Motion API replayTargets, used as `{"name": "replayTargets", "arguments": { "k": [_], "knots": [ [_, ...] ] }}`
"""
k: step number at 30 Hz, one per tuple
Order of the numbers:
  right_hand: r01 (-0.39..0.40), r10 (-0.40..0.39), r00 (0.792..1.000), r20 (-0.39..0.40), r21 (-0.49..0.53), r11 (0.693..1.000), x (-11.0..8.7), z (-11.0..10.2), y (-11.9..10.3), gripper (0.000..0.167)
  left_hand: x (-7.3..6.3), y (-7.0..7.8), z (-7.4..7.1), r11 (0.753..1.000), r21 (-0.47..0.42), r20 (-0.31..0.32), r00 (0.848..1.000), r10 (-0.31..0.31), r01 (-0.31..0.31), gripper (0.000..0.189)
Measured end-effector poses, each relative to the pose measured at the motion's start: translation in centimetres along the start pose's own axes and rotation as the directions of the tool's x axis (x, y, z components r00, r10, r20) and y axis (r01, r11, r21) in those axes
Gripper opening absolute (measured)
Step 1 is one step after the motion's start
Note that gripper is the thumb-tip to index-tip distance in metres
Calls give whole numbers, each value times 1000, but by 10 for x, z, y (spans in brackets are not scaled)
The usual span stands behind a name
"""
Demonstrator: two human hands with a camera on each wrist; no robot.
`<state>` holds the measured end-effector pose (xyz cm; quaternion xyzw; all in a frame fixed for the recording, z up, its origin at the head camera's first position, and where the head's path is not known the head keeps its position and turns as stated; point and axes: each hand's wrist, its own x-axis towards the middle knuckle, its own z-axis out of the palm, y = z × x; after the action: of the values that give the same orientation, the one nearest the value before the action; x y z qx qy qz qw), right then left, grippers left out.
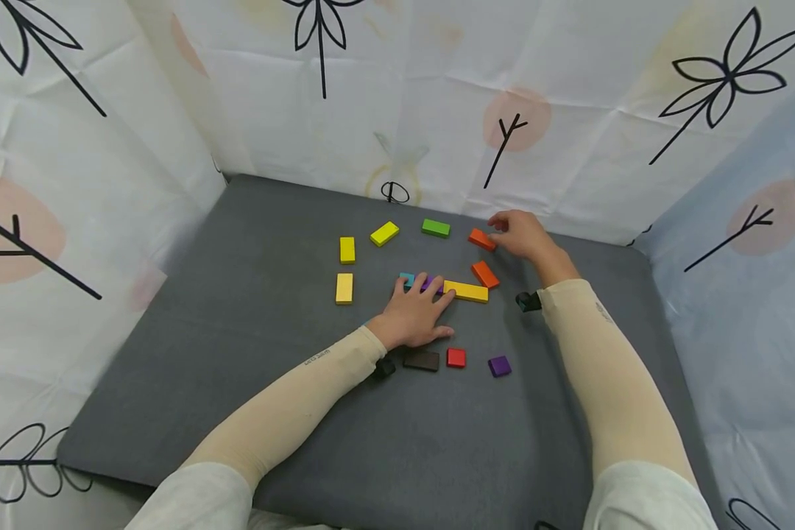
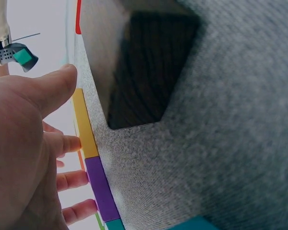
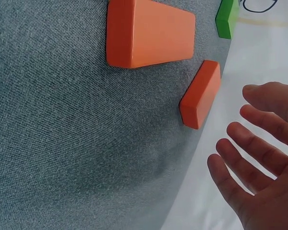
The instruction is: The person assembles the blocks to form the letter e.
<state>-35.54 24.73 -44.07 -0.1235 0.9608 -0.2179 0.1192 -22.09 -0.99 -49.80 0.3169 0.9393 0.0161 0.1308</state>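
Observation:
My left hand (image 1: pixel 414 315) lies with spread fingers over a row of blocks joined end to end. The row has a teal block (image 1: pixel 407 280), a purple block (image 2: pixel 102 188) and a long yellow-orange block (image 1: pixel 470 292); the fingertips touch its purple and yellow-orange parts. At the back right, my right hand (image 1: pixel 525 239) is beside an orange block (image 1: pixel 481 239), fingers loosely bent with nothing between them in the right wrist view. A second orange block (image 1: pixel 485 274) sits nearer, close to the row's right end. Close to the left wrist is a dark brown block (image 1: pixel 421 361).
Beyond the row, a green block (image 1: pixel 436 228) and several yellow blocks (image 1: pixel 385 234) curve around to the left. A red block (image 1: pixel 456 358) and a purple cube (image 1: pixel 500 366) lie in front. Patterned cloth (image 1: pixel 437 110) stands behind the grey table (image 1: pixel 238 316).

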Motion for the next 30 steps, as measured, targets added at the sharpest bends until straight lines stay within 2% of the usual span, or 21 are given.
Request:
{"name": "replayTargets", "arguments": {
  "k": [13,19,30],
  "knots": [
    [-32,32,999,33,0,999,11,3,-1,44,0,2,-3,1000,6,8,1000,5,-5,82],
    [-38,38,998,50,3,999,13,9,-1,43,0,2,0,1000,7,2,1000,3,-3,82],
    [-76,74,996,41,35,996,19,17,-1,43,1,-1,0,1000,2,-4,1000,3,-3,82]
  ]
}}
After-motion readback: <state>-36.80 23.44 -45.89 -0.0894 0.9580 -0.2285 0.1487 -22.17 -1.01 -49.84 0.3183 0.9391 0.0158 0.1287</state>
